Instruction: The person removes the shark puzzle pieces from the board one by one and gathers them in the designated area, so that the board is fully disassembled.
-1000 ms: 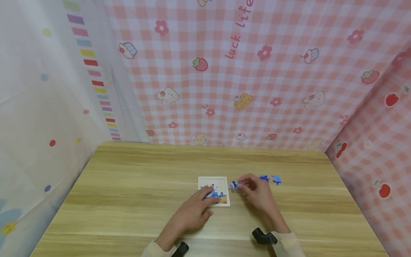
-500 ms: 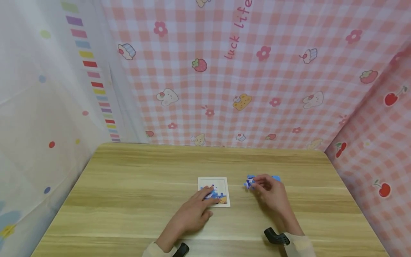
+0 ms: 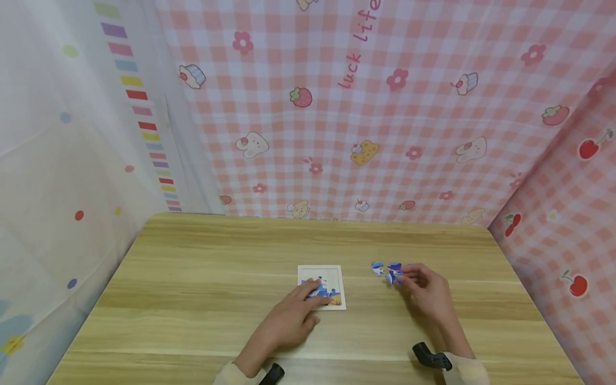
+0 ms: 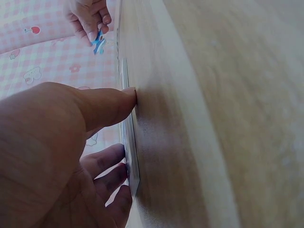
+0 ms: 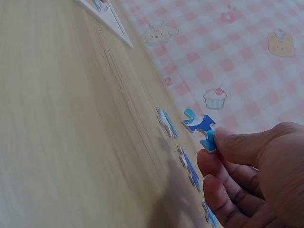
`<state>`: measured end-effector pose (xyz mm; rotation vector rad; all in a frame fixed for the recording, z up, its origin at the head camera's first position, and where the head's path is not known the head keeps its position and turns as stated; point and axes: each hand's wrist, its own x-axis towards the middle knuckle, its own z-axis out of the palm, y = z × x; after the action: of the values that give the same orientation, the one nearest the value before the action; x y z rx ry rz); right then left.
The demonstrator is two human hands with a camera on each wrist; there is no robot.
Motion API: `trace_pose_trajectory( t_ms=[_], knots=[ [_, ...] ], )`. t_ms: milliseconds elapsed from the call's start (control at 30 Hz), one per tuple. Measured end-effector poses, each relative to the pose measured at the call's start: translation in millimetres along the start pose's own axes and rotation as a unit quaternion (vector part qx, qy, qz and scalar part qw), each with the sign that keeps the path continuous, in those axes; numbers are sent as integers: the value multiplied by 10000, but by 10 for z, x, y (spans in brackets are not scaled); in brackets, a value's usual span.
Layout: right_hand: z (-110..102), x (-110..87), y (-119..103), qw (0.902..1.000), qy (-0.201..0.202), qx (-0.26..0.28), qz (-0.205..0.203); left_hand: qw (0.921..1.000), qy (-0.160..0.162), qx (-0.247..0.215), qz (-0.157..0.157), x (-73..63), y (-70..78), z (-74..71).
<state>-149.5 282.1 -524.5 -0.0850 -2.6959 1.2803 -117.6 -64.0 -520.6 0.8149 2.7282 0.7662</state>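
My right hand pinches a blue and white jigsaw piece between thumb and fingers, raised a little off the table. Below it, in the right wrist view, several loose jigsaw pieces lie in a row on the wood. To the left, my left hand rests on a square white puzzle board, fingers spread over its lower part. Joined blue and orange pieces fill the bottom of that board, partly hidden by the fingers. The left wrist view has the thumb at the board's edge.
The wooden table meets a pink checked cloth at the back. A pale dotted cloth hangs at left, another checked cloth at right. Black wrist mounts sit on both wrists.
My right hand has moved right with the jigsaw piece, from beside the board to over the loose pieces. The left hand stays on the board.
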Motion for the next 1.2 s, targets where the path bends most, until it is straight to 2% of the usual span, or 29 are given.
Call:
trace_pose_trajectory(
  t_ms=[367, 700, 967, 1200],
  knots=[
    [-177, -17, 142, 9997, 217, -94, -58, 10000, -41, 42, -15, -2, -20, 14],
    [-318, -31, 279, 9984, 237, -441, 281, 9999, -79, 58, -85, 18, -38, 38],
    [-317, -18, 365, 9930, 537, -1051, 112, 10000, -56, 14, -54, 26, -38, 36],
    [-295, 3, 370, 9910, 440, -1256, 131, 10000, 2, -48, 4, 13, -19, 18]
  ],
)
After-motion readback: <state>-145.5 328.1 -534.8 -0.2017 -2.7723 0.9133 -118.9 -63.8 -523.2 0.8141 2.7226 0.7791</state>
